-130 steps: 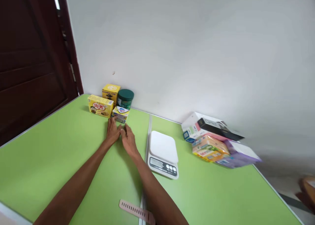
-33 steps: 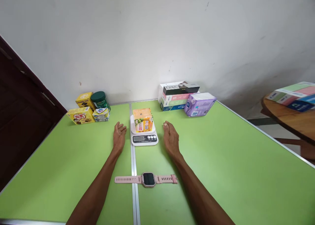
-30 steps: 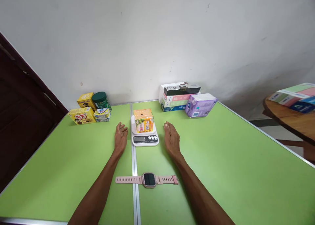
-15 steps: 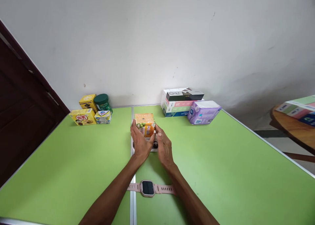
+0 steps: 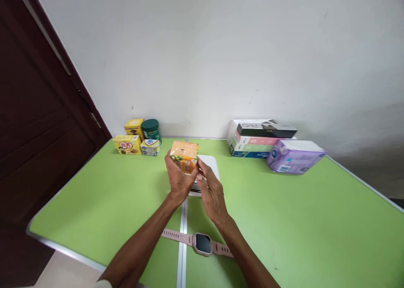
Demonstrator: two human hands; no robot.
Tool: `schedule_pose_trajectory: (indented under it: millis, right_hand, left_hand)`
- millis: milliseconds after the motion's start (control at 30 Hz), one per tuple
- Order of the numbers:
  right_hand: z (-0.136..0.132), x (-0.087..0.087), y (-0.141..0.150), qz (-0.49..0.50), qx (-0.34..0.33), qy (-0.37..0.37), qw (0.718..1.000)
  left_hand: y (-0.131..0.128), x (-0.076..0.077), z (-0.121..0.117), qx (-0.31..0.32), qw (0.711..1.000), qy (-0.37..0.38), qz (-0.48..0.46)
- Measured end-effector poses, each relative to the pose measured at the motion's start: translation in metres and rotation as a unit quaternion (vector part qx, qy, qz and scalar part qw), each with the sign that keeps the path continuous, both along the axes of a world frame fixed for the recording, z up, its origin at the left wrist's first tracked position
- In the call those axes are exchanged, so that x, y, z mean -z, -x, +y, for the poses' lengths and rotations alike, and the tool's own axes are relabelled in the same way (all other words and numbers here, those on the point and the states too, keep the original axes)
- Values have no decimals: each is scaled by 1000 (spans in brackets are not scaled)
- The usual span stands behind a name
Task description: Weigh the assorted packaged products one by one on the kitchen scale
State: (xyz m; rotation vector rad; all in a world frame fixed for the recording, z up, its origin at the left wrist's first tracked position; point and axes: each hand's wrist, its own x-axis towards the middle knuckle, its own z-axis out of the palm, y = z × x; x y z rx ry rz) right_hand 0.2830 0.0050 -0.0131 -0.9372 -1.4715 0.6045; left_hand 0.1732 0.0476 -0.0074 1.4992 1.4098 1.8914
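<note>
An orange and yellow packet (image 5: 184,154) is held up just above and left of a white kitchen scale (image 5: 208,166) on the green table (image 5: 284,220). My left hand (image 5: 177,179) grips the packet from its left side and underneath. My right hand (image 5: 211,190) has its fingers closed against the packet's right lower corner, in front of the scale. The scale's display is hidden behind my hands.
A pink smartwatch (image 5: 202,242) lies flat near the front edge. At the back left stand yellow boxes (image 5: 127,144), a small white box (image 5: 150,147) and a green jar (image 5: 150,129). Stacked boxes (image 5: 259,139) and a purple pack (image 5: 293,161) sit back right. A dark door (image 5: 34,124) is left.
Both hands went from lying open beside the scale to closing on the packet and lifting it off the scale toward the left. The camera has swung left.
</note>
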Motion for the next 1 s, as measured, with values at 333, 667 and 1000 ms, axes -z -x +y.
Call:
schedule_pose_trajectory:
  millis: [333, 667, 1000]
  right_hand:
    - [26, 7, 128, -78, -215, 88, 970]
    - [19, 11, 127, -113, -243, 137, 954]
    - [-4, -11, 66, -85, -186, 108, 973]
  left_hand:
    - [162, 25, -6, -161, 983, 81, -19]
    - [247, 34, 60, -263, 954, 135, 46]
    - [268, 35, 85, -233, 958, 150, 74]
